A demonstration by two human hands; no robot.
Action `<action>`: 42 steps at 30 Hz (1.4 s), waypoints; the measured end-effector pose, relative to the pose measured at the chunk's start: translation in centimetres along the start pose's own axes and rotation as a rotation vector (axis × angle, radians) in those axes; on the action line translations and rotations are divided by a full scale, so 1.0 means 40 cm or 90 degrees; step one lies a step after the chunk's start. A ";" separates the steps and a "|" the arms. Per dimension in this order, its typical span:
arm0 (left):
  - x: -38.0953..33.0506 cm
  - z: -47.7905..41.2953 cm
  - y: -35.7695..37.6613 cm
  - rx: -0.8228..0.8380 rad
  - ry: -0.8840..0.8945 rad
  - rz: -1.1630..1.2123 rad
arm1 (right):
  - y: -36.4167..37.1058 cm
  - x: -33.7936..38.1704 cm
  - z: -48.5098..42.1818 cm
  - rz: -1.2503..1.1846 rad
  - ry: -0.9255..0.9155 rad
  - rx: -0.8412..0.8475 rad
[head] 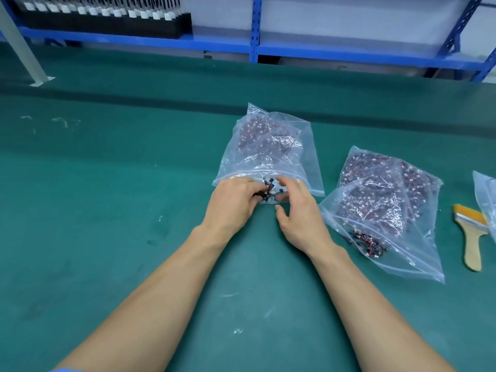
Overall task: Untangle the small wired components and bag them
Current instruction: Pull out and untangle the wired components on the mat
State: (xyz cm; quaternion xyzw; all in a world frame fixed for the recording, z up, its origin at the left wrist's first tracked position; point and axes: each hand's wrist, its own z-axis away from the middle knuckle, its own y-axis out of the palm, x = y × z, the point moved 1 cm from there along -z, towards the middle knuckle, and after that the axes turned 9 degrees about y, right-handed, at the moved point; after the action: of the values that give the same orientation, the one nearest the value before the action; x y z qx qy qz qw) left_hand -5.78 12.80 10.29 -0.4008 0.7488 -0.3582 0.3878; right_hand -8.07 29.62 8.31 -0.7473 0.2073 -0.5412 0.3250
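A clear zip bag [271, 146] packed with smaller bags of dark red wired components lies in the middle of the green table. At its near, open end sits a small tangle of black-wired components [269, 190]. My left hand [233, 202] grips that tangle with curled fingers. My right hand [298, 210] is just to the right of it, fingers spread and bent over the bag's mouth; whether it pinches the plastic is hidden.
A second full clear bag [386, 205] with loose wires near its mouth lies to the right. Beyond it are a wooden brush [472, 232] and the edge of another bag [487, 194]. Blue shelving [255, 47] runs along the back.
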 end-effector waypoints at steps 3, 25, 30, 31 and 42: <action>-0.006 0.009 -0.007 -0.100 0.001 0.013 | 0.001 0.001 0.002 -0.001 0.000 0.000; 0.038 0.157 -0.106 -0.079 -0.161 0.493 | -0.005 0.002 0.006 0.013 -0.010 0.027; 0.054 0.180 -0.128 0.005 -0.125 0.395 | -0.014 0.014 0.011 0.029 -0.060 0.002; 0.058 0.179 -0.132 -0.001 -0.121 0.370 | -0.016 0.018 0.013 0.032 -0.071 -0.009; 0.082 0.172 -0.127 0.068 -0.113 0.256 | 0.005 0.098 0.077 0.015 -0.227 0.112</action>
State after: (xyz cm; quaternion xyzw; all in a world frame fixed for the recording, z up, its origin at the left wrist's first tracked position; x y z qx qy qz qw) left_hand 0.60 6.24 10.57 -0.2520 0.7564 -0.2763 0.5367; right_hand -3.87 27.68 10.21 -0.7975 0.1069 -0.4123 0.4272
